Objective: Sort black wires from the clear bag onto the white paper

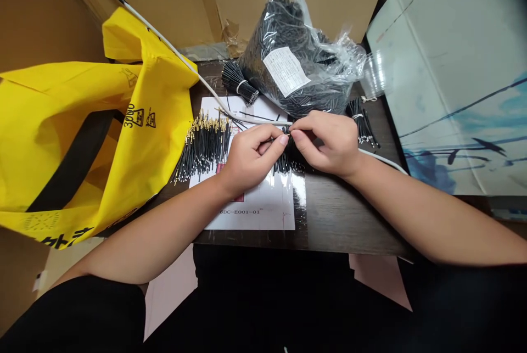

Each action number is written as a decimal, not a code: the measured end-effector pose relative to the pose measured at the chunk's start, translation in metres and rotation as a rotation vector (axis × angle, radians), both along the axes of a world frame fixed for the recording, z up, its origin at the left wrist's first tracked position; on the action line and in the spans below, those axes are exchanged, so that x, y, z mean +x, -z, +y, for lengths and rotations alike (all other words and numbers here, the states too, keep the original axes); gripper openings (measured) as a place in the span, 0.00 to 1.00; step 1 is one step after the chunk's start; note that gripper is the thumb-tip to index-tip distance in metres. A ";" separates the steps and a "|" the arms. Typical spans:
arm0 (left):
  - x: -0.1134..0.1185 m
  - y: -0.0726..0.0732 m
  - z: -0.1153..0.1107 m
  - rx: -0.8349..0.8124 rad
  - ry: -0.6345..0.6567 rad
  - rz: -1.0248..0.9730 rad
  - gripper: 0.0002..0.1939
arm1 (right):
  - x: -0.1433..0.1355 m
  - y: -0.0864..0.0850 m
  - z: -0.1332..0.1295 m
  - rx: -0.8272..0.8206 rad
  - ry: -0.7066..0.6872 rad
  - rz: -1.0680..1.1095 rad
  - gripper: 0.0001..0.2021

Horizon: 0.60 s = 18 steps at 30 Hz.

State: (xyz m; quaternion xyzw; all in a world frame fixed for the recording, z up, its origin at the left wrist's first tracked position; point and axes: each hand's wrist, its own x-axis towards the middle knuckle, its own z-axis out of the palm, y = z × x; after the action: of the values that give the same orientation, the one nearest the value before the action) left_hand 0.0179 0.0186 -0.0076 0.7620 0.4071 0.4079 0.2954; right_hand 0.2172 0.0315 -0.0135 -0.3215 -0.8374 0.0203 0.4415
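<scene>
My left hand [254, 154] is closed in a pinch, thumb against forefinger, over a pile of short black wires [284, 165]. Close beside it, my right hand [327, 141] is pinched too, its fingertips almost touching the left ones. Whatever lies between the fingertips is too small to make out. Left of my hands, a larger heap of black wires with gold-coloured ends [206, 141] rests partly on a white printed sheet [267, 210]. A white cable [263, 121] passes just behind my fingertips.
A clear bag full of black pieces [284, 29] stands at the back, with tied wire bundles [240, 83] [362, 122] on either side. Clear plastic cups [374, 76] are at the right. A yellow bag [164, 95] covers the left edge. Cardboard stands behind.
</scene>
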 end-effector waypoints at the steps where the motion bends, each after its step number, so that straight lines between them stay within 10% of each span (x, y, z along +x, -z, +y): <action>1: 0.000 0.000 0.000 0.002 -0.003 0.004 0.11 | 0.000 0.001 0.000 -0.009 -0.016 0.002 0.08; 18: -0.001 0.000 0.001 -0.016 -0.035 -0.001 0.12 | -0.002 0.008 0.004 -0.067 -0.066 -0.002 0.09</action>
State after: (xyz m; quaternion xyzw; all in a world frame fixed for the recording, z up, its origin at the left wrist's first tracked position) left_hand 0.0170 0.0196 -0.0080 0.7522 0.4234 0.4103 0.2944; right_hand 0.2148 0.0358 -0.0213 -0.3082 -0.8469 0.0624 0.4288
